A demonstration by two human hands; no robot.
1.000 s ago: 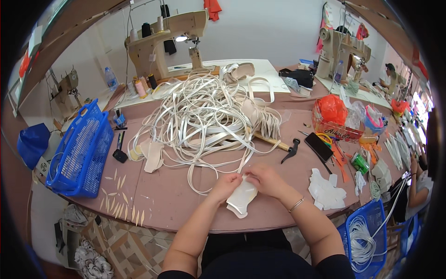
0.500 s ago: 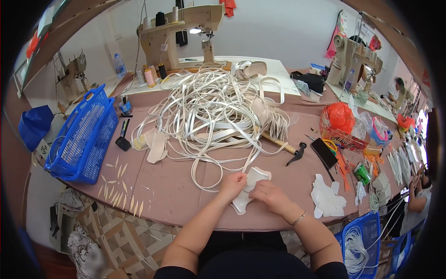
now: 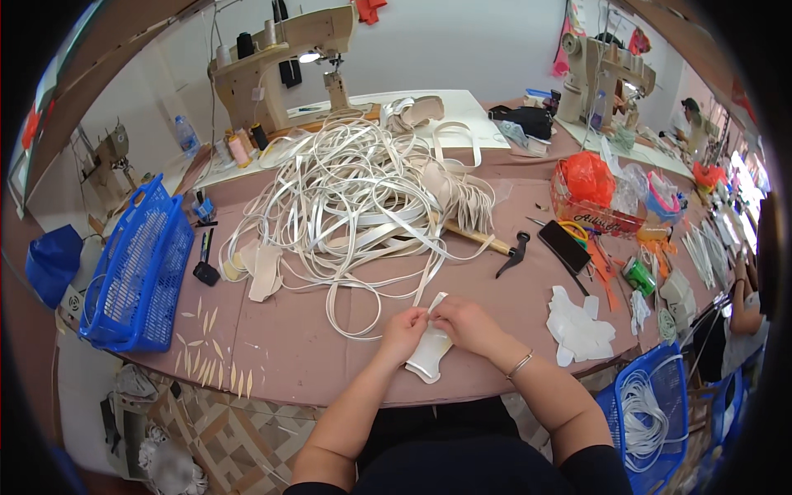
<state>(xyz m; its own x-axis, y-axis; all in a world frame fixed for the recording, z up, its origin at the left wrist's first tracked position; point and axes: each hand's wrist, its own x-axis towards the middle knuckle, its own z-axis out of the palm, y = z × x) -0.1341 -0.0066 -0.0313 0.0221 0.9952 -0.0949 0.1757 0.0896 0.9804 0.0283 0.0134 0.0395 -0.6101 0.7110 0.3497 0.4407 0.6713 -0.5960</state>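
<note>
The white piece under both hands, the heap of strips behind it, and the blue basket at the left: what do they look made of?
White piece: seemingly thin leather or synthetic sheet, matte, cut to a curved outline, lying flat. Heap of strips: cream, flat and floppy, looping freely, probably leather or synthetic binding. Blue basket: rigid moulded plastic with slightly glossy lattice walls.
</note>
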